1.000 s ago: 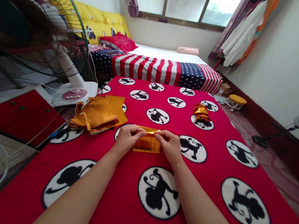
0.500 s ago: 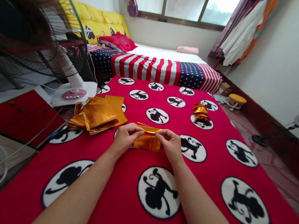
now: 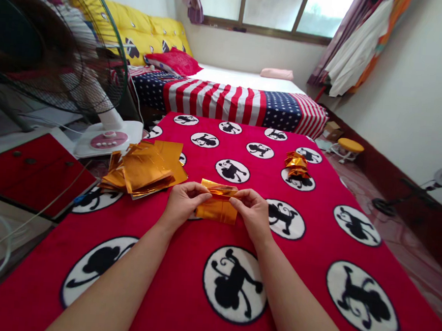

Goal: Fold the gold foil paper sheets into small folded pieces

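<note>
Folded gold foil strip along the far side of the shiny gold, rectangular foil sheet [image 3: 217, 210] has tilted up since the earlier frame, so more of it shows beyond the fingertips; both hands have hardly shifted. Left hand [image 3: 185, 202] pinches the sheet's left end between thumb and fingers, and right hand [image 3: 253, 206] pinches the right end the same way. Between them, the sheet's flat near part hangs toward the forearms, over a red cloth with white, black-figured circles [image 3: 298, 299] spread beneath both hands. Left of the left hand and a little beyond it lies a loose, overlapping pile of flat gold foil sheets [image 3: 148, 169]. Farther off, to the right of the right hand, sits a small cluster of crinkled gold foil pieces [image 3: 296, 164]. Beyond the pile stands a white fan base with a pink panel [image 3: 110, 140].
</note>
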Available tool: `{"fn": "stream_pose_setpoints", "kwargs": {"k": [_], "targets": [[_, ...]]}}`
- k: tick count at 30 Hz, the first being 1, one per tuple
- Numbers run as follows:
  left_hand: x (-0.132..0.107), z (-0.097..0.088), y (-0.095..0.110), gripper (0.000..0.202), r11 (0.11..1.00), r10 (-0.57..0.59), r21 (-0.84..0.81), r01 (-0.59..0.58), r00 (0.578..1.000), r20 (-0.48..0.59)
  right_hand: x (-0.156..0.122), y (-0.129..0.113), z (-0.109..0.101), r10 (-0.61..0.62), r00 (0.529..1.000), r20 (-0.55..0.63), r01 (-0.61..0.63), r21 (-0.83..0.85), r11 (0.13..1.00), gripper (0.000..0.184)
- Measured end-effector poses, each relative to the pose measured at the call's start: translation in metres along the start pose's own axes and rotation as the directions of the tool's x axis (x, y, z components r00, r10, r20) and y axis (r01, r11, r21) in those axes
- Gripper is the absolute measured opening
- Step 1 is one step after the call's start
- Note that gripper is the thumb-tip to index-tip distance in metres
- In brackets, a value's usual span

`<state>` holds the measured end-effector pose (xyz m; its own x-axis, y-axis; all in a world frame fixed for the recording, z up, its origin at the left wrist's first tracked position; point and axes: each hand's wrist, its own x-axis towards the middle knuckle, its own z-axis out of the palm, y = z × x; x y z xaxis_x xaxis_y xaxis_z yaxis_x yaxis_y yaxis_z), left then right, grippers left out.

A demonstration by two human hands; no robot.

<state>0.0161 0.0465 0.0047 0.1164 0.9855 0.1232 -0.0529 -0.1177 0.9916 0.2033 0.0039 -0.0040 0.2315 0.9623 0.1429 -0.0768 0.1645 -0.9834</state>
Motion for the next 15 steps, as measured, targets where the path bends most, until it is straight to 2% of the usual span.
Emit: {"fn": "stream_pose_setpoints", "kwargs": {"k": [5,8,11,15], "targets": [[0.0009,-0.0011,-0.0002,0.022,1.0,0.015,-0.017,-0.015,1.0,-0.004,-0.0004,-0.0047,-0.0001,-0.015,0.999,0.047,0.012,0.077,0.997,0.034],[0.0003,-0.0009,0.0022,0.023,0.999,0.03,-0.023,-0.03,0.999,0.019,-0.0004,-0.0061,-0.0005,0.018,0.999,0.049,-0.022,0.093,0.995,0.042],[0.0001,-0.0009,0.0028,0.025,0.998,0.056,0.005,-0.057,0.998,0.041,0.0,-0.0061,-0.0012,0.047,0.998,0.051,-0.051,0.082,0.995,0.037],[0.0003,-0.0013,-0.0003,0.031,0.998,0.058,0.031,-0.059,0.998,0.015,0.0006,-0.0068,-0.0012,0.045,0.999,0.011,-0.045,0.044,0.998,0.032]]}}
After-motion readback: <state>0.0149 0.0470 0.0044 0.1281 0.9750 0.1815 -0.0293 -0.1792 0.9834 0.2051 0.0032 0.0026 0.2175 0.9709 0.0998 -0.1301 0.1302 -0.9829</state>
